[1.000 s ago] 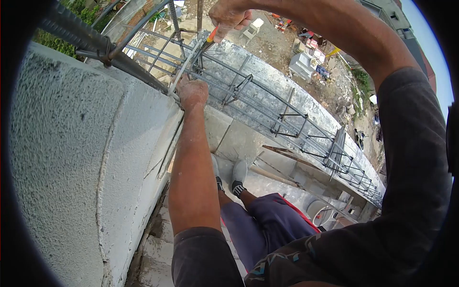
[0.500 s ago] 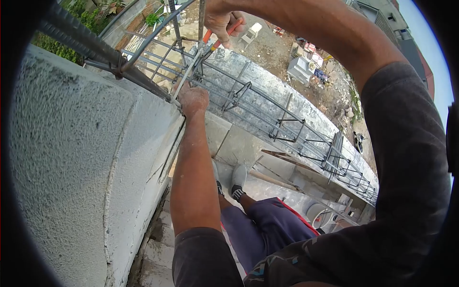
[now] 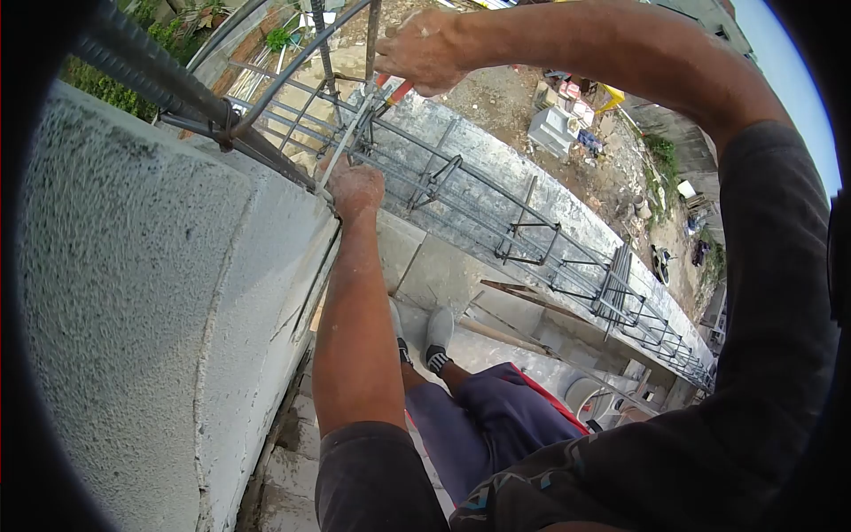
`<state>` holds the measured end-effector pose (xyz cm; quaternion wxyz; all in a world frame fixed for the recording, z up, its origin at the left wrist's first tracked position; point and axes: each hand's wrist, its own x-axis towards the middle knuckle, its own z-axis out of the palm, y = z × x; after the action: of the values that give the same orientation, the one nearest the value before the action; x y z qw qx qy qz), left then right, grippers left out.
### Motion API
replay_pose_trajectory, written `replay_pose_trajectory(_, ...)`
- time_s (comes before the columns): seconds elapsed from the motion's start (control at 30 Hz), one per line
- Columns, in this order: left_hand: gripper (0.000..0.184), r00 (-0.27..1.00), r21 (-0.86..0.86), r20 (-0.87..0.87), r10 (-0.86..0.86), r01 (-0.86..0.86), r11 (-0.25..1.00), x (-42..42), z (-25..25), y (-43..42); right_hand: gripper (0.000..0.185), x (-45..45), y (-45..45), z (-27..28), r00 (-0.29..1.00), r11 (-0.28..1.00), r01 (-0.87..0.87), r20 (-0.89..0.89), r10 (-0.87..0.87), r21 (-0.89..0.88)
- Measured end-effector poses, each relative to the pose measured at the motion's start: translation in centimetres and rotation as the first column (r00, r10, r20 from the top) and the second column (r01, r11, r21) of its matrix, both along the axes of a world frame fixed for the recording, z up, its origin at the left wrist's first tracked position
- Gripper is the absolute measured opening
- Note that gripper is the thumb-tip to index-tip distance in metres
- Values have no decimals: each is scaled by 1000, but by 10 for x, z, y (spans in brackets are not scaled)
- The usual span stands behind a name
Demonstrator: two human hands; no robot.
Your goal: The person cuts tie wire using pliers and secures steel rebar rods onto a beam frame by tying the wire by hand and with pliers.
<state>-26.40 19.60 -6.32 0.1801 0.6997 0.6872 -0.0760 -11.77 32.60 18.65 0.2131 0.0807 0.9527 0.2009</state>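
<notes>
My right hand (image 3: 424, 53) is closed round the red-orange handles of a pair of pliers (image 3: 394, 92), at the top of the view beside an upright bar. The tool's head points down-left among the steel bars and is hard to make out. My left hand (image 3: 356, 188) is closed at the corner of the rough grey wall (image 3: 222, 204), by the near end of the rebar cage (image 3: 434, 182). A thin pale strip (image 3: 341, 146) runs from the pliers down to my left hand; whether my fingers grip it is hidden.
Thick vertical rebar (image 3: 208, 111) rises at the upper left. The long cage runs to the lower right over a pale board (image 3: 532, 177). My feet stand on a ledge near a white bucket (image 3: 589, 399) and a wooden length (image 3: 505, 335). Rubble lies on the ground far below.
The pliers' handles, spread apart half a second ago, are now closer together in my right hand, which has turned with its back toward me. My left hand has stayed at the wall corner.
</notes>
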Motion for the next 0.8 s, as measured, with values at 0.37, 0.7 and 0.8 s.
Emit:
replay_pose_trajectory(0.37, 48, 981, 170, 95, 172, -186, 968, -3, -43, 1, 38, -24, 32, 7, 974, 954, 170, 192, -124, -247)
replay_pose_trajectory(0.7, 41, 997, -22, 1, 81, -81, 996, 6, 14, -2, 36, -54, 35, -1, 868, 880, 424, 373, -328, -213)
replay_pose_trajectory(0.8, 42, 991, 69, 3, 134, -134, 989, 2, -37, 0, 36, -57, 34, -5, 839, 861, 472, 397, -373, -189)
